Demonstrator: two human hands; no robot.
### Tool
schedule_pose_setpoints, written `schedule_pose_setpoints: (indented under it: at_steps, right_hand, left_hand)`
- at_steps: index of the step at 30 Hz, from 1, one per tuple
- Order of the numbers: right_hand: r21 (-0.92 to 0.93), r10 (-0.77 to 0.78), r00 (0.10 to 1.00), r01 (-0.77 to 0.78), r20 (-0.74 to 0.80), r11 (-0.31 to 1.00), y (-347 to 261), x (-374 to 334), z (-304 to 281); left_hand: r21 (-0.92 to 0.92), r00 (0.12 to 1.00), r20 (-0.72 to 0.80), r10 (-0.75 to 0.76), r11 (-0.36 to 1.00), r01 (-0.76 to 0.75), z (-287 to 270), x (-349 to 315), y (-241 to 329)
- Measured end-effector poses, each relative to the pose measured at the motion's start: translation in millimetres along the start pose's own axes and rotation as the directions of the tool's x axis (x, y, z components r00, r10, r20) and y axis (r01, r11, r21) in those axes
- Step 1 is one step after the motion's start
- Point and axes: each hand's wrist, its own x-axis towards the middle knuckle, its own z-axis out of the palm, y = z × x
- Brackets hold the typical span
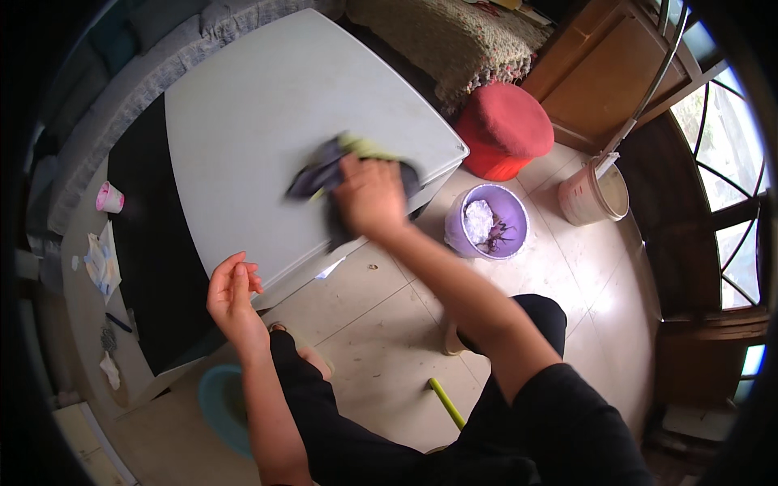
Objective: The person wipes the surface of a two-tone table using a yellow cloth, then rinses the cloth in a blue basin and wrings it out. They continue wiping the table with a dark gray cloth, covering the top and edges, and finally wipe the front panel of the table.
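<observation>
My right hand [374, 197] is pressed on a dark grey and yellow-green cloth [318, 172] and grips it against the light grey tabletop [243, 121]. Motion blurs both the cloth and the fingers, and part of the cloth hangs toward the near edge. Just short of that edge, my left hand [232, 298] is raised with loosely bent fingers, holding nothing. A glossy black panel [154, 251] runs along the left of the grey top.
Beyond the black panel are a pink-and-white cup [110, 198] and a crumpled packet [100, 263]. On the floor stand a purple bin [454, 233] with rubbish, a red stool [504, 130], a pale bucket [582, 198] and a teal basin [219, 405]. A green stick [446, 402] lies near my legs.
</observation>
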Motion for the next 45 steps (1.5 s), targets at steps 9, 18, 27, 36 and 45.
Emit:
schedule_pose_setpoints:
  at_steps: [9, 18, 27, 36, 45]
  right_hand:
    - [0.183, 0.721, 0.693, -0.709, 0.001, 0.681, 180.9, 40.1, -7.4]
    - [0.724, 0.825, 0.562, -0.595, 0.064, 0.349, 91.2, -1.7, 15.9]
    - [0.679, 0.921, 0.351, -0.636, -0.167, 0.366, 153.2, 38.5, 5.8]
    - [0.699, 0.856, 0.509, -0.644, 0.087, 0.312, 82.5, 2.6, 28.1]
    - [0.700, 0.908, 0.393, -0.608, -0.144, 0.374, 153.6, 22.4, 31.4]
  left_hand:
    - [0.018, 0.999, 0.045, -0.006, 1.000, 0.005, 3.0, -2.2, 2.0]
    - [0.001, 0.998, 0.040, 0.049, 0.999, -0.049, -6.5, -4.9, 12.9]
    - [-0.027, 0.998, 0.047, -0.041, 0.999, 0.042, -29.1, 0.1, 9.0]
    - [-0.075, 0.996, 0.089, -0.021, 0.997, 0.028, -34.5, -0.4, 10.4]
    - [-0.061, 0.987, 0.137, -0.079, 0.994, 0.088, -30.7, -0.8, 7.6]
